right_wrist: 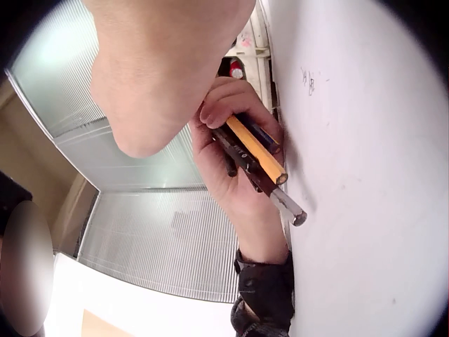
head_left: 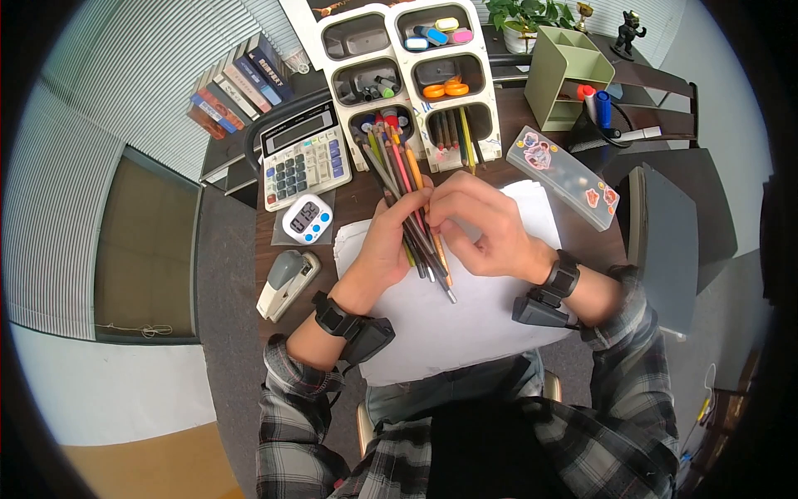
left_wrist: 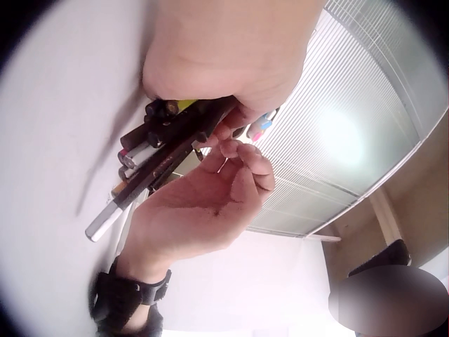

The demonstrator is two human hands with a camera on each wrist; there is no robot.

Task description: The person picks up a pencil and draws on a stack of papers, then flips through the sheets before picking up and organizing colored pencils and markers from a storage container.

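My left hand grips a thick bundle of coloured pencils over white paper. The bundle slants, its upper ends overlapping the desk organizer's front left compartment in the head view. Below the hand the lower ends stick out, among them a dark pencil with a silver end and an orange pencil. My right hand is against the bundle's right side, fingers bent and fingertips right at the pencils. Whether it pinches one I cannot tell.
The white organizer holds highlighters, orange scissors and more pencils. At left are a calculator, a timer and a stapler. A clear pencil case, a pen holder and a green rack stand at right.
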